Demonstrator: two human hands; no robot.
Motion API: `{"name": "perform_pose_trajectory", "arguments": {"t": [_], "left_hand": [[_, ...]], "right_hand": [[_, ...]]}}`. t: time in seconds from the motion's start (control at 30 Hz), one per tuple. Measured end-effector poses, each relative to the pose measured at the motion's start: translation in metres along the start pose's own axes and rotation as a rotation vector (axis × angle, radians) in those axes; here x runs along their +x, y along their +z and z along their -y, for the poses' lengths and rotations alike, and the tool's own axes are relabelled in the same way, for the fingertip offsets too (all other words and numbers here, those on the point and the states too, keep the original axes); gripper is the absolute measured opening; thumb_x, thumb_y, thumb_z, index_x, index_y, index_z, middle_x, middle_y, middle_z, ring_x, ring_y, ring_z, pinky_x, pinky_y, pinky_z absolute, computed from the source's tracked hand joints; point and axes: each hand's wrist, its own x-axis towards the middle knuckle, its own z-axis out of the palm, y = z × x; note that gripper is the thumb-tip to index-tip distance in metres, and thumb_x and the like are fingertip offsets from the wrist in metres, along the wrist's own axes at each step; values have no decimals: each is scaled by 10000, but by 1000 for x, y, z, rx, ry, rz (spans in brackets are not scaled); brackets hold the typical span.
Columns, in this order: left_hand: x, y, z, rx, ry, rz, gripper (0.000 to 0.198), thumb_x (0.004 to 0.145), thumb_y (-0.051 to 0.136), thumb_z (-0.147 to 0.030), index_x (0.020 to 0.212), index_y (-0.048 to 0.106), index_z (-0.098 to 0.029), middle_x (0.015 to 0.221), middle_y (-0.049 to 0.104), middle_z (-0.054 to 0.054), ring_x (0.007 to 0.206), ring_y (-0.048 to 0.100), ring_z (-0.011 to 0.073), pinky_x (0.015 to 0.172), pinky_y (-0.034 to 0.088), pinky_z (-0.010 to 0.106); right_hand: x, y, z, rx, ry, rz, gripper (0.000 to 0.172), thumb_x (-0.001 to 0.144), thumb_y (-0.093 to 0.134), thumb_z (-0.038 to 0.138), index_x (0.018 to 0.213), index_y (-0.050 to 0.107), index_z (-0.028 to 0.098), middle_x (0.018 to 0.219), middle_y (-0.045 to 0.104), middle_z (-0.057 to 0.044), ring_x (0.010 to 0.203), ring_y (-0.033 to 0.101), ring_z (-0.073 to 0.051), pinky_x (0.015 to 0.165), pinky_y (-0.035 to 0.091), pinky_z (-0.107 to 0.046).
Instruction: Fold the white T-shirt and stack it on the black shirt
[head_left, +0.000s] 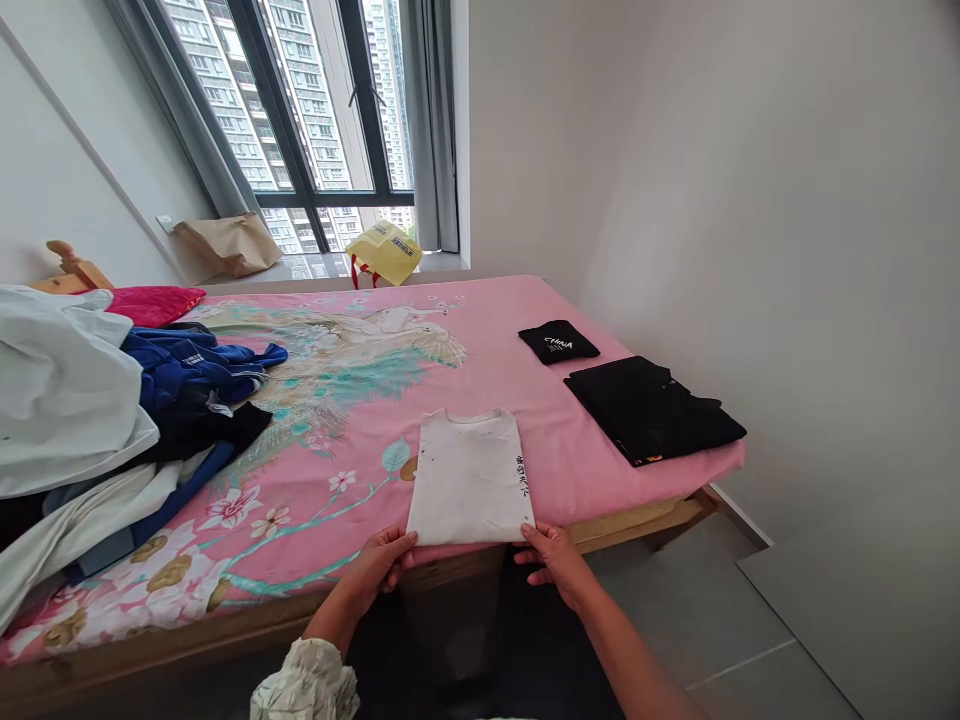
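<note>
White folded shirt lies just beyond left fingers and right fingers, which pinch its near corners.

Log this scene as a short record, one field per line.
Left hand: pinches near left corner of white shirt
Right hand: holds its near right corner, thumb on top
White shirt: folded, flat, dark characters along right side
Bed right: smaller folded black garment, larger folded black clothing
Bed left: heap of loose clothes
Window ledge: brown paper bag, yellow bag
</note>
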Motion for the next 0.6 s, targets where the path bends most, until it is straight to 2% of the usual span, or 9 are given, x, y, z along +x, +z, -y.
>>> {"name": "perform_pose_trajectory", "arguments": {"t": [0.13, 0.4, 0.5, 0.6], "left_hand": [[-2, 0, -1, 0, -1, -1, 433, 616, 628, -574, 664, 423, -196, 493, 549, -67, 260, 280, 16, 303, 100, 177], [1, 3, 4, 85, 0, -87, 463, 621, 584, -632, 602, 440, -193, 423, 498, -64, 257, 241, 32, 315, 88, 199], [1, 4, 4, 175, 42, -223, 488, 612, 564, -658, 708, 537, -180, 449, 518, -54, 282, 296, 65, 318, 157, 217], [-3, 2, 0, 282, 153, -461, 493, 664, 542, -624, 868, 596, -178, 552, 561, -35, 437, 477, 119, 418, 346, 243]], "right_hand": [[-3, 1, 2, -3, 9, -3, 374, 728, 628, 467, 950, 610, 167, 934, 597, -67, 704, 601, -128, 386, 454, -170], [-7, 7, 9, -41, 9, -53, 385, 708, 621, 477, 921, 601, 157, 931, 602, -77, 693, 590, -131, 388, 442, -171], [-6, 4, 7, -69, 2, -57, 374, 710, 603, 472, 934, 587, 173, 896, 615, -64, 657, 587, -129, 389, 425, -175], [-5, -2, 7, -247, -131, -240, 328, 715, 587, 454, 901, 570, 185, 796, 624, -47, 627, 578, -147, 440, 449, -220]]}}
